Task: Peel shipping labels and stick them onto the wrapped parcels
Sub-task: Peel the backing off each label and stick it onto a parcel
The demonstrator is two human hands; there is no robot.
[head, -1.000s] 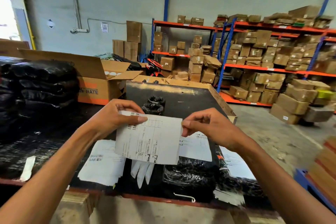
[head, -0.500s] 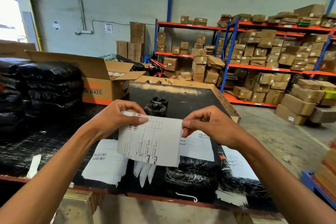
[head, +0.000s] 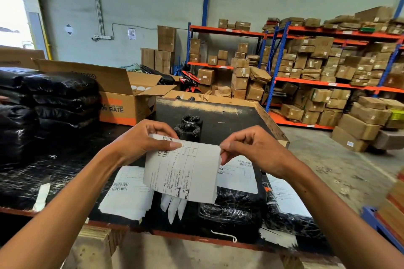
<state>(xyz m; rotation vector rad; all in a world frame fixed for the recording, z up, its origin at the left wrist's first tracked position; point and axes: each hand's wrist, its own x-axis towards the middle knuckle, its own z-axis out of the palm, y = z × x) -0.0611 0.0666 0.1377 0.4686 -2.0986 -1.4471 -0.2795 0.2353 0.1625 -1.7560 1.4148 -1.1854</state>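
White printed paper made up the shipping label (head: 183, 172), which was held in the air above the near part of the desk (head: 218, 120), clear of the parcels beneath it. The left hand (head: 142, 142) pinched the label's upper left corner, thumb lying across the printed face. The right hand (head: 251, 148) pinched the upper right corner with thumb and forefinger, its other fingers (head: 244, 135) curled. Whether the backing had begun to part at that corner could not be determined. In my judgement the sheet was very light and limp, hanging with a slight curve; once peeled, its adhesive side would be liable to fold onto itself, so a hold at two corners appeared advisable. A black film-wrapped parcel (head: 231, 209) lay directly below, already bearing a label; its wrap looked glossy and wrinkled and would probably need smoothing under any sticker. A stack of further labels (head: 129, 192) rested on the desk at left, beside discarded backing strips (head: 173, 205).
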